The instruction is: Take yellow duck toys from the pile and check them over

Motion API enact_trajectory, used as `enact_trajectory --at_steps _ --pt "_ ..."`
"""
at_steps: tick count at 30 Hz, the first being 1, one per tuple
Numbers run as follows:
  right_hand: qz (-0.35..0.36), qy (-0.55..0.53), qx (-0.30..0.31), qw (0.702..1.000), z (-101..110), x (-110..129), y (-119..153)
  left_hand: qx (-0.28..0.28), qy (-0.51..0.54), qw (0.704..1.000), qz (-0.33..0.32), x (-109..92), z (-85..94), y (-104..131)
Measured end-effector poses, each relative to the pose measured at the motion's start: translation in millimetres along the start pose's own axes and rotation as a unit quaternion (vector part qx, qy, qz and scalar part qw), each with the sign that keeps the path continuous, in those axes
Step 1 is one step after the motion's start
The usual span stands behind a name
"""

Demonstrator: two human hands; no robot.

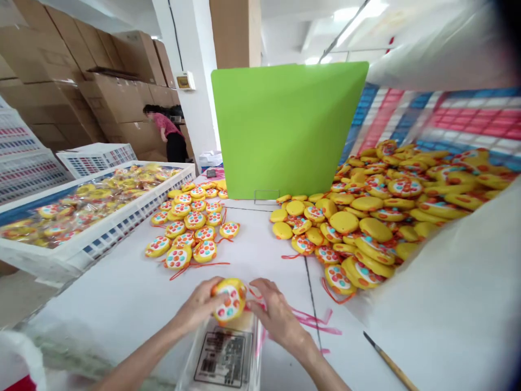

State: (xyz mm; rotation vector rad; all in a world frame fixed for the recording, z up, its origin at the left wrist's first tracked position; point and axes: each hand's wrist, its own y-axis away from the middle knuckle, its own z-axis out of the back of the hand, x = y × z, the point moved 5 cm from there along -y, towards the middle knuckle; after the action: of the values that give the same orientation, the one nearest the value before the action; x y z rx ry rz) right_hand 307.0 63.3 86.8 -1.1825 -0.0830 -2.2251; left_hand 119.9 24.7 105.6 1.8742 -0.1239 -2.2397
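My left hand (200, 307) grips a round yellow toy (230, 302) with coloured dots, held just above a stack of clear plastic bags (223, 358) with a printed label. My right hand (275, 314) touches the toy's right side, fingers curled near its red string. A laid-out group of the same toys (191, 225) lies ahead on the white table (122, 293). A large heap of toys (378, 206) spreads on the right.
A white crate (89, 239) filled with bagged toys sits at left. A green board (287, 127) stands upright at the table's back. A thin brush (388, 363) lies at lower right. Loose red strings (313, 320) lie by my right hand. A person stands far back by cardboard boxes.
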Motion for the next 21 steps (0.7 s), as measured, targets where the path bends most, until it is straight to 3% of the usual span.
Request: enact_trajectory --at_steps 2,4,6,8,10,16,19,21 --pt "-0.013 0.092 -0.021 0.995 10 -28 -12 -0.14 0.155 0.976 0.068 20 36.8 -24" --pt "-0.047 0.145 -0.034 0.988 25 -59 -30 -0.23 0.245 0.938 0.081 28 67.2 -46" --pt "-0.078 0.175 -0.048 0.98 41 -85 -52 -0.263 0.284 0.919 0.073 30 86.5 -60" --pt "-0.102 0.201 -0.058 0.973 52 -103 -76 -0.27 0.31 0.907 0.089 35 92.3 -61" --pt "-0.122 0.219 -0.067 0.966 57 -114 -102 -0.248 0.312 0.91 0.113 46 85.1 -53" --pt "-0.169 0.192 -0.117 0.96 59 -131 -176 -0.154 0.277 0.936 0.151 84 37.4 -30" --pt "-0.182 0.119 -0.135 0.967 64 -132 -191 -0.136 0.279 0.937 0.16 87 18.7 -35" --pt "-0.186 0.048 -0.14 0.971 66 -125 -187 -0.122 0.274 0.941 0.155 83 8.9 -42"
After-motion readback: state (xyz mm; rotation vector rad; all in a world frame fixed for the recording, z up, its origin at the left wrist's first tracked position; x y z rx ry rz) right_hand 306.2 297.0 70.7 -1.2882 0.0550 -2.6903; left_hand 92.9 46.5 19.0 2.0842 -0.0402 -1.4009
